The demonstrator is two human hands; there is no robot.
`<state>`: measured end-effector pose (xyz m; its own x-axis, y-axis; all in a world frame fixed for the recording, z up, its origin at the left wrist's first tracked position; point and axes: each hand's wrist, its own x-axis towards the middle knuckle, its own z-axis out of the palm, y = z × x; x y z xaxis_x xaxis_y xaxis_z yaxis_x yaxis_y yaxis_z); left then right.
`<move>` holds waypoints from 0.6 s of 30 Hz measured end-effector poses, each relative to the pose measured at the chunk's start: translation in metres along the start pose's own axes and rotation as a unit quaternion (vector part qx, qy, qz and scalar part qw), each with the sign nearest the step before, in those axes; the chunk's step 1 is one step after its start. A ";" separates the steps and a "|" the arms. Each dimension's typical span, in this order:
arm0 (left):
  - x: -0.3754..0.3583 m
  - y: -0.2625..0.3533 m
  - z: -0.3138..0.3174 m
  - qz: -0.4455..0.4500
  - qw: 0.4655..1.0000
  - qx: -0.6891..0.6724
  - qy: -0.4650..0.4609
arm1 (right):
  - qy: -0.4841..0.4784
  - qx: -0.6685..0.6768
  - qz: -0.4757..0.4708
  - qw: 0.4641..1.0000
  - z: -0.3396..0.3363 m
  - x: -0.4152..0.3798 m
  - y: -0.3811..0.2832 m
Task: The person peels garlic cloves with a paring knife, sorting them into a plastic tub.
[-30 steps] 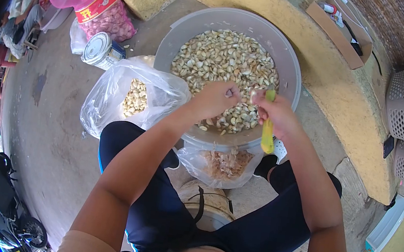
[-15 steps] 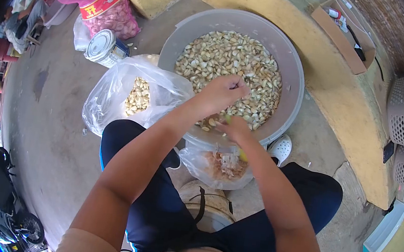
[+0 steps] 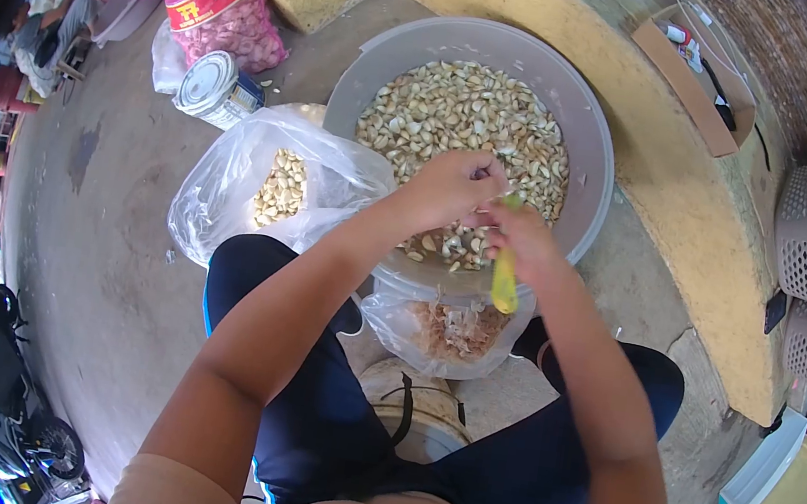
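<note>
Over the near part of a large grey tub (image 3: 592,154) holding many garlic cloves (image 3: 471,109), my two hands meet. My left hand (image 3: 457,188) is closed in a pinch on what looks like a garlic clove, mostly hidden by the fingers. My right hand (image 3: 531,242) grips a small knife (image 3: 504,285) with a yellow-green handle pointing down toward me; its blade is hard to make out. Left of the tub, a clear plastic bag (image 3: 214,194) contains peeled garlic cloves (image 3: 280,189). Below the tub's near rim, another plastic bag (image 3: 390,321) holds brownish garlic skins (image 3: 462,332).
A pink net sack of garlic (image 3: 239,30) and a paint can (image 3: 212,88) stand at upper left. A low yellow wall (image 3: 671,204) curves along the right, with a cardboard box (image 3: 691,81) on it. Between my legs is a pale bucket (image 3: 391,392). A motorbike (image 3: 9,385) stands far left.
My right hand has risen from low in the tub to meet the left hand, and the knife's handle shows more clearly. My left hand has barely moved.
</note>
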<state>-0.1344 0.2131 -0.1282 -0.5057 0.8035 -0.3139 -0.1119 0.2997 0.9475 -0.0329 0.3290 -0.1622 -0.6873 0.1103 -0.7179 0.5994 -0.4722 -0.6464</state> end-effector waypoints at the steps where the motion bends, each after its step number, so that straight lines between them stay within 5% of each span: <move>1: -0.001 0.001 0.001 -0.003 1.000 0.021 -0.006 | -0.038 0.056 0.022 0.997 -0.009 -0.011 -0.010; 3: -0.004 0.005 0.003 -0.009 0.998 0.062 -0.019 | -0.112 0.166 0.066 0.978 -0.021 -0.029 -0.027; 6: -0.001 -0.013 0.014 0.075 0.989 0.090 -0.086 | -0.108 0.051 0.084 0.989 -0.026 -0.041 -0.029; 9: -0.007 -0.006 0.022 0.001 0.981 0.127 -0.147 | -0.020 -0.020 0.055 0.998 -0.029 -0.050 -0.022; 15: -0.004 -0.004 0.018 -0.153 0.963 -0.099 -0.200 | 0.017 0.040 -0.053 0.998 -0.037 -0.046 -0.004; 18: -0.004 -0.002 0.011 -0.160 0.931 -0.273 -0.182 | 0.037 0.021 -0.081 0.996 -0.040 -0.045 -0.001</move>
<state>-0.1224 0.2151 -0.1300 -0.0600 0.8687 -0.4917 -0.6750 0.3275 0.6611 0.0141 0.3596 -0.1397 -0.7406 0.2514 -0.6232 0.4645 -0.4785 -0.7451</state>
